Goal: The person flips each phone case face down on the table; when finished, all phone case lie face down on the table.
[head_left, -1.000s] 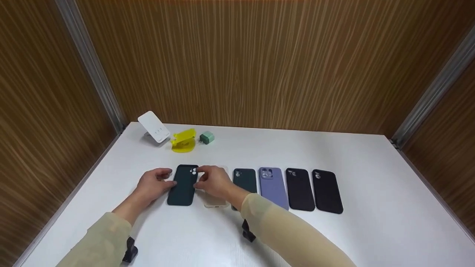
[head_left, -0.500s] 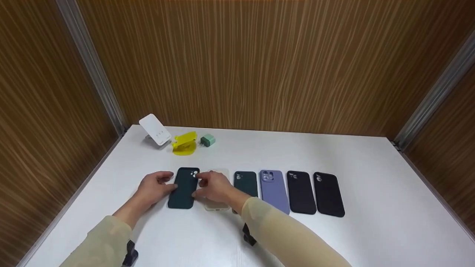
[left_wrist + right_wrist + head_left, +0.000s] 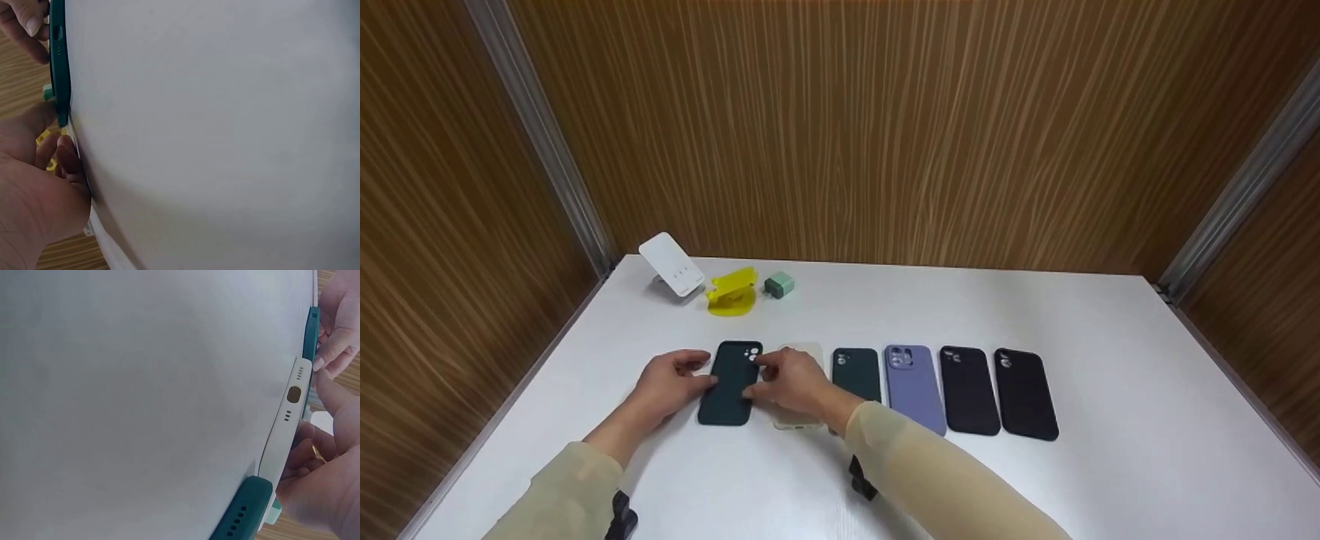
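A dark green phone case (image 3: 730, 386) lies back side up at the left end of a row of cases in the head view. My left hand (image 3: 666, 384) has its thumb against the case's left edge, the other fingers loosely bent beside it. From the other side, my right hand (image 3: 797, 379) puts its thumb on the case near the right edge and its index fingertip by the camera holes. Under that hand lies a cream case (image 3: 799, 424), partly hidden; its port end faces the camera in the right wrist view. Another green case (image 3: 855, 367) sits to its right.
Further right in the row come a purple case (image 3: 915, 390) and two black ones, the nearer black case (image 3: 969, 390) and the end one (image 3: 1026, 394). Behind stand a white phone stand (image 3: 671, 264), a yellow stand (image 3: 733, 291) and a green charger plug (image 3: 779, 285). Wood-grain panels enclose the table.
My right thumb has slid slightly left and down over the green case's edge. The left hand keeps its place at the case. The whole head view has shifted a little.
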Demonstrator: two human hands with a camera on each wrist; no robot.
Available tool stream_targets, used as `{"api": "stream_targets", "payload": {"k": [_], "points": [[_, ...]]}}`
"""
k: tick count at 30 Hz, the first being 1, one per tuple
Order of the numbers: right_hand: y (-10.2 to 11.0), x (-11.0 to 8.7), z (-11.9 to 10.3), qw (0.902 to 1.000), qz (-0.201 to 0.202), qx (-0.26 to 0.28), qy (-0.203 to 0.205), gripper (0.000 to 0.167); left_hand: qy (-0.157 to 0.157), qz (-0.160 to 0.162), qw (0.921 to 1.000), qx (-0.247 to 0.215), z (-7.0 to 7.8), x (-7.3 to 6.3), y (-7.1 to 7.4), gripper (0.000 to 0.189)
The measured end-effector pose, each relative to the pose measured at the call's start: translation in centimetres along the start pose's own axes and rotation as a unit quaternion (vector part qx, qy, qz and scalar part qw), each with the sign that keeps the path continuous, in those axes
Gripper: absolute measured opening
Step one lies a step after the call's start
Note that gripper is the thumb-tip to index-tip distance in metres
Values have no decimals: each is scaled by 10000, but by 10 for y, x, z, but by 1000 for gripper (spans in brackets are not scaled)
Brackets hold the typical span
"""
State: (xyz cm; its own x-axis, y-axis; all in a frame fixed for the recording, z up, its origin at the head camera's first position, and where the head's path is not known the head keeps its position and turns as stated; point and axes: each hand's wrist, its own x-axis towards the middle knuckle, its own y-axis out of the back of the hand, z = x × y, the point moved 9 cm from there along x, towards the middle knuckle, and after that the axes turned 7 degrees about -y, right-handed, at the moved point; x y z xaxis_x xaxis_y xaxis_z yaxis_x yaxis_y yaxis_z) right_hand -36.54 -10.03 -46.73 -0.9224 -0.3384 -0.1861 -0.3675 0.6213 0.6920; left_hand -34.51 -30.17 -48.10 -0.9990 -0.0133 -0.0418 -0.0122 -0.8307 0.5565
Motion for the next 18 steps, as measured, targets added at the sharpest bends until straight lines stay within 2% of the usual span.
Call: {"api": "stream_targets", "payload": {"k": [9, 14, 18], "points": [[0, -3, -1, 9998, 39, -148, -123, 56, 20, 29, 10000, 73, 1, 2, 0, 45], [0, -2, -1, 9999, 4, -105, -125, 57, 76, -47, 10000, 41, 7, 4, -1, 35], [0, -2, 0, 9998, -35, 1, -203, 57, 83, -145, 9999, 43, 12, 7, -2, 37]]}}
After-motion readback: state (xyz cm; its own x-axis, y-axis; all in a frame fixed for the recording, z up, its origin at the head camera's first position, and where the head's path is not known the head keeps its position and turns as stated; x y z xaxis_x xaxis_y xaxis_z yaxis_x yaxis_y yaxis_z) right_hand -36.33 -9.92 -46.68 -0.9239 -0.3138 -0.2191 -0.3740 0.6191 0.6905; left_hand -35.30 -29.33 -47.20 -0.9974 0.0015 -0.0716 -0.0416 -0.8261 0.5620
